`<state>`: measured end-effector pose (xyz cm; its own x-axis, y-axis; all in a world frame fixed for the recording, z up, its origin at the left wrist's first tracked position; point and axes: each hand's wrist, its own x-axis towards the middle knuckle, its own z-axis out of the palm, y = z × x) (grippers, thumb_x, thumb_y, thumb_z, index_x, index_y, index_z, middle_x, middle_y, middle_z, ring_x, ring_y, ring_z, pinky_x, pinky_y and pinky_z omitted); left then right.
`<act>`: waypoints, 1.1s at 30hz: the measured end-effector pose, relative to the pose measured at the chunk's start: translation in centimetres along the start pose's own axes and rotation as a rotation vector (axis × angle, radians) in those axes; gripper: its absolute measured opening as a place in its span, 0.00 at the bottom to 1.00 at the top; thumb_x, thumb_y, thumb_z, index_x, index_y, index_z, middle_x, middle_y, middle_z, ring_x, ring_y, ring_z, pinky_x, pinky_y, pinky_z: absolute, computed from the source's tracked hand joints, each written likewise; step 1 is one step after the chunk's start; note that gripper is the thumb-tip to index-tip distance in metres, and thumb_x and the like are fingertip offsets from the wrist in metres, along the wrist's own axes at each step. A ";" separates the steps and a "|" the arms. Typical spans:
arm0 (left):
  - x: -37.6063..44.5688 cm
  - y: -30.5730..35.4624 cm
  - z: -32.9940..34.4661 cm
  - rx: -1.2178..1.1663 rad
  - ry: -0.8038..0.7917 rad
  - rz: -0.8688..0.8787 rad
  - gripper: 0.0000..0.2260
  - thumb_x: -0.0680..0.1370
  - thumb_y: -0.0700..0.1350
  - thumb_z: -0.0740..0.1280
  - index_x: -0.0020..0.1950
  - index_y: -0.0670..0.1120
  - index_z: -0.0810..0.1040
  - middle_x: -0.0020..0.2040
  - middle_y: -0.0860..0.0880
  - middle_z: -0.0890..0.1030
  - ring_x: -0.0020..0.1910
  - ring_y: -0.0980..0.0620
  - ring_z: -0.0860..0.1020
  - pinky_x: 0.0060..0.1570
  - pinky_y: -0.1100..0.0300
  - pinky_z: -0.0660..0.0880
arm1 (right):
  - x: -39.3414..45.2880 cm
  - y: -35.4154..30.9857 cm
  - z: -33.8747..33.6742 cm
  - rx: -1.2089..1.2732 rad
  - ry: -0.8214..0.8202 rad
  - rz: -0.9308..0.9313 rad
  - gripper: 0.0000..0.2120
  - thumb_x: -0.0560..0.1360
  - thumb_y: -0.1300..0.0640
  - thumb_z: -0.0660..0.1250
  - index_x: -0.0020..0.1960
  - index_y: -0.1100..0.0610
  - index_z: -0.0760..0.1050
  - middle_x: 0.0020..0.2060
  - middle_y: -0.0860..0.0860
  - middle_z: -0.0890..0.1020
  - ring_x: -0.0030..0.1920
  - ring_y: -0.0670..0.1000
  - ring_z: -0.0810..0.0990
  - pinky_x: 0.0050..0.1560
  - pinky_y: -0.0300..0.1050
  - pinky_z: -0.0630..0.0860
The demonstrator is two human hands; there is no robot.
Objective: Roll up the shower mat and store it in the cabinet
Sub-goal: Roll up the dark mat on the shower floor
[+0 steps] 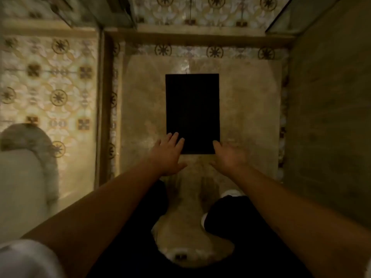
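Observation:
A black rectangular shower mat (192, 109) lies flat on the beige shower floor, its long side running away from me. My left hand (167, 154) reaches over the mat's near left corner, fingers spread, fingertips on or just above its edge. My right hand (228, 155) hovers at the near right corner, palm turned inward, fingers apart. Neither hand holds anything. No cabinet is in view.
Glass shower walls (104, 97) close in the stall at left and right. Patterned tiles cover the floor outside. A white toilet (22, 177) stands at the left. My dark trouser legs and white shoes (230, 194) are on the floor below the hands.

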<state>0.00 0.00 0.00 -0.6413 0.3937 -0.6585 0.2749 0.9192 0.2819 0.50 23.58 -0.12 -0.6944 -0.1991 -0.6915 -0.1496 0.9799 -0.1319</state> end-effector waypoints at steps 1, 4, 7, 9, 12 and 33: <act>2.1 -0.5 2.2 0.058 -0.028 0.036 0.40 0.74 0.67 0.58 0.78 0.47 0.47 0.79 0.43 0.46 0.77 0.42 0.46 0.71 0.41 0.55 | 2.0 0.1 2.0 -0.025 -0.014 -0.014 0.34 0.73 0.38 0.64 0.72 0.53 0.59 0.64 0.56 0.74 0.61 0.59 0.74 0.52 0.53 0.72; 8.1 -2.0 8.4 0.149 -0.087 0.061 0.40 0.74 0.63 0.63 0.77 0.46 0.50 0.79 0.42 0.48 0.76 0.41 0.49 0.70 0.40 0.57 | 7.4 1.0 8.5 -0.085 -0.042 -0.023 0.28 0.73 0.44 0.67 0.68 0.53 0.65 0.62 0.56 0.74 0.59 0.60 0.74 0.49 0.52 0.72; 14.3 -3.8 14.2 0.176 -0.113 0.044 0.38 0.73 0.62 0.65 0.76 0.46 0.55 0.75 0.41 0.60 0.73 0.40 0.58 0.66 0.41 0.63 | 13.4 2.4 14.4 -0.109 -0.027 -0.050 0.22 0.73 0.53 0.66 0.65 0.54 0.67 0.59 0.57 0.74 0.58 0.60 0.74 0.45 0.50 0.70; 17.7 -4.9 16.7 0.156 -0.102 0.017 0.35 0.72 0.62 0.67 0.73 0.47 0.61 0.69 0.42 0.67 0.68 0.40 0.66 0.61 0.42 0.68 | 16.7 3.4 16.8 -0.104 -0.024 -0.056 0.22 0.73 0.52 0.67 0.65 0.54 0.67 0.61 0.57 0.74 0.60 0.60 0.72 0.50 0.54 0.73; 21.0 -5.3 20.9 0.093 -0.066 0.016 0.32 0.71 0.60 0.70 0.70 0.47 0.64 0.64 0.42 0.69 0.61 0.40 0.69 0.53 0.44 0.72 | 20.4 4.4 20.7 -0.134 -0.039 -0.126 0.27 0.71 0.43 0.69 0.65 0.53 0.67 0.62 0.56 0.73 0.61 0.60 0.71 0.54 0.57 0.72; 22.1 -6.1 21.2 -0.025 0.249 0.055 0.11 0.76 0.46 0.66 0.57 0.45 0.74 0.51 0.43 0.76 0.48 0.40 0.76 0.38 0.50 0.73 | 25.1 7.2 21.0 0.163 0.073 -0.212 0.11 0.75 0.50 0.68 0.49 0.58 0.76 0.50 0.56 0.76 0.50 0.58 0.76 0.46 0.49 0.72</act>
<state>-0.73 3.06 -31.07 -0.7836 0.4282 -0.4500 0.2983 0.8949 0.3320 -3.23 25.88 -33.35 -0.7094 -0.3948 -0.5838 -0.1862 0.9039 -0.3850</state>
